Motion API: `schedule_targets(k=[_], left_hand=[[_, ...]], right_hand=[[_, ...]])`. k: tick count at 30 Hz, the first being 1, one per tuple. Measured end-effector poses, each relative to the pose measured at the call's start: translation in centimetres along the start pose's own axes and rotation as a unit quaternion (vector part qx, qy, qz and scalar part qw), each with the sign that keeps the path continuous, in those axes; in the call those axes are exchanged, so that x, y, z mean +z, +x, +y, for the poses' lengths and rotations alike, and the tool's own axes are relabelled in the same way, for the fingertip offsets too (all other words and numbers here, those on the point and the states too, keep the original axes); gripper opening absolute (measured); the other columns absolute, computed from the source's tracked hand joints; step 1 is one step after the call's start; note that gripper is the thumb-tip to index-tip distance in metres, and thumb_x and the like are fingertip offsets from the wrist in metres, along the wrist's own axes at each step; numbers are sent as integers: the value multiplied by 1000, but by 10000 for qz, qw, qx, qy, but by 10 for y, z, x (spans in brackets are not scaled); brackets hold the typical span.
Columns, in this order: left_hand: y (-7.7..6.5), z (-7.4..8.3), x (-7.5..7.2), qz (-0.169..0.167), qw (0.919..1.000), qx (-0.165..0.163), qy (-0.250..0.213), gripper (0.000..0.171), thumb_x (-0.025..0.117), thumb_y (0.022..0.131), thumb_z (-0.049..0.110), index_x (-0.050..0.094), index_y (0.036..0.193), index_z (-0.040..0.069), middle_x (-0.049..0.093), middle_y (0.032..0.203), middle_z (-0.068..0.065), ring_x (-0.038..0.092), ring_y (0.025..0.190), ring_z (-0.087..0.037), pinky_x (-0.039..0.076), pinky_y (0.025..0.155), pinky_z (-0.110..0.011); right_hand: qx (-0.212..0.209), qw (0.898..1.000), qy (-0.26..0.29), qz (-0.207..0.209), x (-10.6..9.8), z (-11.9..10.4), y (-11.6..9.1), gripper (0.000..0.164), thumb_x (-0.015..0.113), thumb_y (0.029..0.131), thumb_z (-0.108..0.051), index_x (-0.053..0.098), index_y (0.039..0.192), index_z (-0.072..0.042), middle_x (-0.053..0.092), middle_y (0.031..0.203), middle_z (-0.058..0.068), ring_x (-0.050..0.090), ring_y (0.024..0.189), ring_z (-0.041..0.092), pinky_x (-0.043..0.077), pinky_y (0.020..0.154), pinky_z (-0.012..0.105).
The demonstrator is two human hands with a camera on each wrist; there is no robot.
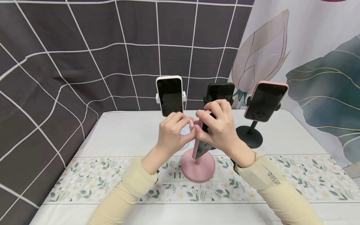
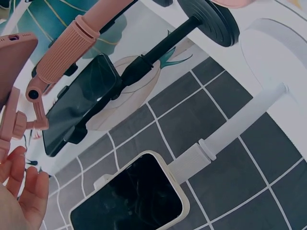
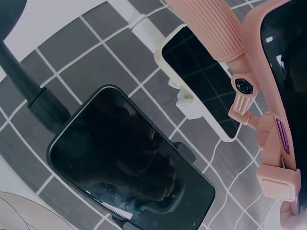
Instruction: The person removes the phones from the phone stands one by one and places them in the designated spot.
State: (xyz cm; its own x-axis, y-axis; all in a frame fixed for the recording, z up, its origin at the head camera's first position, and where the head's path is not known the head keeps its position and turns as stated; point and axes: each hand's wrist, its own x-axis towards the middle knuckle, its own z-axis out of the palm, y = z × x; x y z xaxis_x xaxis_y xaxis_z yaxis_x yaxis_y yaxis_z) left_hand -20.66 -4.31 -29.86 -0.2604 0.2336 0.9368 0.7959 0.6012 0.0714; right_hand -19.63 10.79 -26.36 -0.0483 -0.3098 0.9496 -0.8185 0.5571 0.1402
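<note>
A pink phone stand (image 1: 197, 168) stands on the table in front of me, its round base down and its holder tilted. A phone in a pink case (image 1: 203, 148) sits at that holder, seen almost edge-on. With thumb and fingers my left hand (image 1: 173, 129) pinches the pink clamp (image 1: 192, 125) on the holder's left side. My right hand (image 1: 220, 126) grips the phone's upper part, thumb on the near side and fingers over the top. The right wrist view shows the clamp arm (image 3: 278, 184) against the phone's edge; most of the right hand is out of that view.
Behind stand a white phone stand with a white-cased phone (image 1: 170, 97), a black stand with a black phone (image 1: 220, 91), and at right another pink-cased phone (image 1: 265, 101) on a black-based stand (image 1: 249, 137). A floral runner (image 1: 98, 178) crosses the table; a dark checked cloth (image 1: 107, 62) hangs behind.
</note>
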Motion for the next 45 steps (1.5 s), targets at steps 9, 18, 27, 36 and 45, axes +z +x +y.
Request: schedule_targets(k=[9,18,27,36,45], left_hand=[[-2,0,4,30,9997,-150,-177,14,66,70,21,66,71,7,59,66,-4,49,62,-14,46,45,-29],[-4,2,4,34,9988,-302,-394,16,65,72,23,65,70,7,59,65,-4,49,61,-14,45,49,-30],[-4,2,5,-10,9972,-440,-597,14,64,72,19,60,65,8,58,64,-4,49,63,-14,46,52,-29],[-5,3,6,-107,9958,-524,-737,14,65,71,18,58,63,10,58,64,-3,51,66,-11,48,55,-27],[-5,2,7,-170,9947,-624,-796,13,65,70,17,57,63,9,58,63,-3,50,65,-12,48,55,-25]], right_hand=[[-46,9999,99,56,1,1,-1,23,45,86,-26,55,84,-5,47,76,17,39,74,34,33,60,51],[-45,9997,216,126,1,-1,-2,26,42,90,-29,50,83,-5,44,76,17,38,74,33,32,60,51],[-179,9963,664,515,1,0,-4,28,42,90,-31,47,82,-4,40,77,15,36,75,32,29,63,50],[-552,9686,1578,1843,4,-7,1,38,41,90,-39,34,72,-7,31,74,13,29,66,27,21,55,38],[-855,9538,1638,2371,-2,-19,10,40,43,87,-35,29,59,-9,32,68,11,28,58,24,19,49,34]])
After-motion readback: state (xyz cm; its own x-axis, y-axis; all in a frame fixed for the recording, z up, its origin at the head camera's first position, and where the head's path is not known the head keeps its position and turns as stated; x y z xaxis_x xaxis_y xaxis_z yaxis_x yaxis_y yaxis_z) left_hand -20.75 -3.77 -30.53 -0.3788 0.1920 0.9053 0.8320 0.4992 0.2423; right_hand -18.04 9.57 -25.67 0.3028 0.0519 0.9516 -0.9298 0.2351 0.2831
